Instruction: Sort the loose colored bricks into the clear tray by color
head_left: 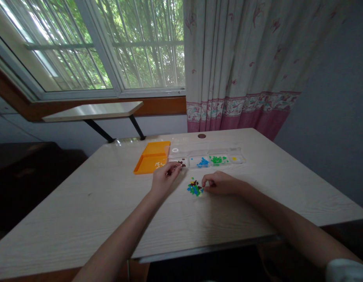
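A small pile of mixed blue, green, brown and yellow pieces (195,189) lies on the table. At its right edge is my right hand (221,183), fingers curled and fingertips pinched at the pieces. My left hand (166,178) reaches over the left end of a clear divided plastic box (208,166), its thumb and fingers closed together beside the brown pieces (183,161). Whatever either pinch holds is too small to make out. Other compartments contain blue pieces (203,162), green pieces (219,160) and a few yellow pieces (234,159).
An open orange case (154,149) stands left of the clear box, with white pieces (158,165) inside. The box's transparent lid (196,150) lies folded back behind it, a white ring (175,150) on it. A raised shelf (96,110) is at the table's back left.
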`<state>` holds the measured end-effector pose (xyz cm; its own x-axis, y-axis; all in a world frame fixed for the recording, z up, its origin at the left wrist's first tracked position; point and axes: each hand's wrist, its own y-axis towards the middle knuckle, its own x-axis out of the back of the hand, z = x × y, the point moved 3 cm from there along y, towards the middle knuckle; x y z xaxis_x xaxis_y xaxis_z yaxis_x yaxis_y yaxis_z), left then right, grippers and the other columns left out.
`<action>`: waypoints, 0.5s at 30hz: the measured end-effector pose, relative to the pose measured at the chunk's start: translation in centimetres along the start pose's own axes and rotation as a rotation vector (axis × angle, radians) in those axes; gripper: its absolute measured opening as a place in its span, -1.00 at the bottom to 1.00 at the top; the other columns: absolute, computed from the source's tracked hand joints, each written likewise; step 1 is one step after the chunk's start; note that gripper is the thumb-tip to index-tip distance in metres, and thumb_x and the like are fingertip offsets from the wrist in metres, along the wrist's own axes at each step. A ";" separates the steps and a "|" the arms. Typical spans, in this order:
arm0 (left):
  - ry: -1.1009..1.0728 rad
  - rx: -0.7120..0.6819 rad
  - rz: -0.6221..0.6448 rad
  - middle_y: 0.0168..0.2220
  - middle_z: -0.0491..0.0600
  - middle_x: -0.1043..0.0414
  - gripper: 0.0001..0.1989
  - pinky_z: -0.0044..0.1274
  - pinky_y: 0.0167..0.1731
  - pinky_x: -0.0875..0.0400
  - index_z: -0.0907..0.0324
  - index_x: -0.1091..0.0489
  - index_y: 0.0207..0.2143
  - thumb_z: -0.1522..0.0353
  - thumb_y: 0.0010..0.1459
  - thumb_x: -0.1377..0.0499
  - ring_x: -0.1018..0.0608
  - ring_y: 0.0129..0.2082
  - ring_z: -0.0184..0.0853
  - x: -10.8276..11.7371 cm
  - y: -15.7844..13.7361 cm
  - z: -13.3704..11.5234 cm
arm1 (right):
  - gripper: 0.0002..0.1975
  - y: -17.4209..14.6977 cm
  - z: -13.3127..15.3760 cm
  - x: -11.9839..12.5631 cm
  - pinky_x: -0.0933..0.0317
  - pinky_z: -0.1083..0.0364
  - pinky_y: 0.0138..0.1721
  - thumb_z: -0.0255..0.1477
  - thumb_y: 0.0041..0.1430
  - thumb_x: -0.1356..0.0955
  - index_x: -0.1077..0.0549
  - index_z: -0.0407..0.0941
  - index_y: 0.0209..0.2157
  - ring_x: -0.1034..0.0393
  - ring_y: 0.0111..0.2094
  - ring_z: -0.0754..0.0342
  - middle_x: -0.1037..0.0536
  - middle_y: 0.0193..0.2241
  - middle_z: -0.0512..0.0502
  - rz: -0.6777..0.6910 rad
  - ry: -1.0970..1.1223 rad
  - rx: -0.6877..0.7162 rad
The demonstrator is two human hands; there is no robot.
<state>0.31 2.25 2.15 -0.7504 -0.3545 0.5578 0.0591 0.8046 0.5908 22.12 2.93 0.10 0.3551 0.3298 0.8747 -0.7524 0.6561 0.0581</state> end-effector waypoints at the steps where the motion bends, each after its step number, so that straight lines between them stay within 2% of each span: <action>1: 0.064 0.024 0.011 -0.64 -0.16 -0.30 -0.78 -0.68 -0.59 -0.15 0.19 -0.45 -0.35 0.26 0.08 -0.09 -0.31 -0.64 -0.50 0.4 0.3 0.5 | -0.82 0.0 0.0 0.0 0.02 0.26 -0.51 -0.44 0.01 -0.30 -0.43 -0.10 -0.28 -0.18 -0.61 0.24 -0.38 -0.63 0.10 -0.004 -0.002 -0.002; 3: 0.245 0.109 0.017 -0.62 -0.14 -0.32 -0.75 -0.65 -0.58 -0.14 0.17 -0.44 -0.31 0.24 0.09 -0.06 -0.34 -0.62 -0.46 1.3 0.9 1.9 | -0.82 0.0 0.0 0.0 0.02 0.25 -0.51 -0.44 0.01 -0.30 -0.43 -0.10 -0.29 -0.17 -0.61 0.24 -0.38 -0.62 0.10 -0.003 -0.004 -0.001; 7: 0.551 0.358 -0.064 -0.56 -0.09 -0.40 -0.72 -0.60 -0.59 -0.08 0.13 -0.45 -0.29 0.21 0.06 -0.04 -0.39 -0.57 -0.38 3.5 1.7 4.6 | -0.84 0.0 0.1 0.1 0.02 0.25 -0.50 -0.46 0.00 -0.30 -0.45 -0.10 -0.32 -0.18 -0.61 0.24 -0.36 -0.64 0.10 0.008 -0.001 0.008; 11: 0.597 0.485 -0.018 -0.44 -0.06 -0.47 -0.72 -0.59 -0.57 -0.10 0.08 -0.46 -0.27 0.21 0.05 -0.03 -0.43 -0.48 -0.32 4.2 2.0 6.2 | -0.85 0.0 0.1 0.0 0.02 0.26 -0.50 -0.46 0.00 -0.30 -0.45 -0.10 -0.33 -0.18 -0.60 0.24 -0.35 -0.65 0.11 0.004 0.001 0.004; 15: 0.640 0.520 0.017 -0.39 -0.04 -0.49 -0.70 -0.58 -0.56 -0.13 0.07 -0.46 -0.26 0.19 0.06 -0.02 -0.46 -0.41 -0.26 4.0 1.9 6.6 | -0.85 0.1 0.0 -0.1 0.02 0.25 -0.49 -0.47 0.00 -0.29 -0.45 -0.10 -0.33 -0.18 -0.60 0.24 -0.35 -0.64 0.11 0.004 0.006 0.010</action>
<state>-6.97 5.50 1.62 -0.2227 -0.4165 0.8814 -0.3627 0.8747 0.3216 22.05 2.98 0.00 0.3550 0.3364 0.8723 -0.7595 0.6478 0.0593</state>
